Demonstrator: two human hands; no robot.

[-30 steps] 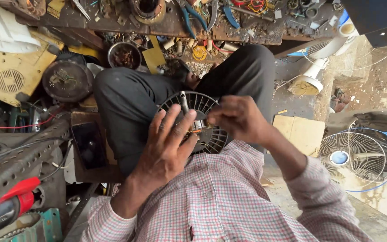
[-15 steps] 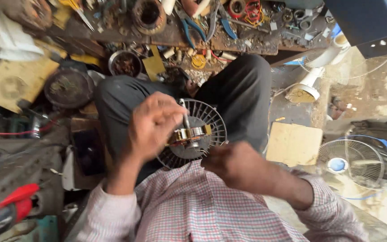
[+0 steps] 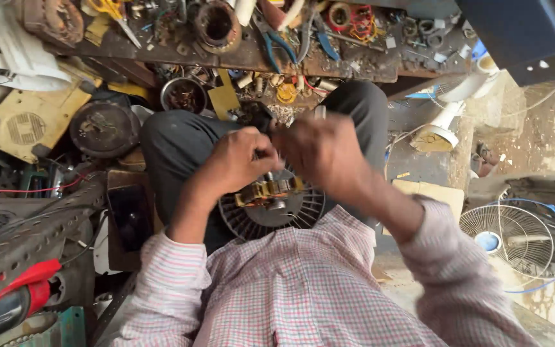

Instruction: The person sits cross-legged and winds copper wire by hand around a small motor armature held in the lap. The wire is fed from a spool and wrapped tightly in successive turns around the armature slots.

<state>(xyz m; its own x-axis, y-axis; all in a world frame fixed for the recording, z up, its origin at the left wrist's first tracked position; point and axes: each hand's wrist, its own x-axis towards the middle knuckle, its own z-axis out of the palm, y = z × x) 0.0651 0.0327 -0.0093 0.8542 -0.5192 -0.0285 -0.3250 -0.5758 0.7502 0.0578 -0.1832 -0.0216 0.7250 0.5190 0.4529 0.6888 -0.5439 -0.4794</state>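
While the round black slotted fan housing [image 3: 271, 215] with its brass-coloured motor core [image 3: 268, 191] rests in the lap, the left hand [image 3: 237, 160] and blurred right hand [image 3: 321, 149] pinch together just above it, contents indiscernible.

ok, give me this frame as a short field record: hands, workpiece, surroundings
left hand: raised over the lap, fingers closed at the top of the motor
right hand: blurred, meets the left above the motor; grip unclear
workpiece: small motor with brass-coloured core, sitting on a round black grille on the lap
bench: cluttered shelf ahead, blue-handled pliers on it
right side: white fan guard on the floor
lower left: red-handled tool
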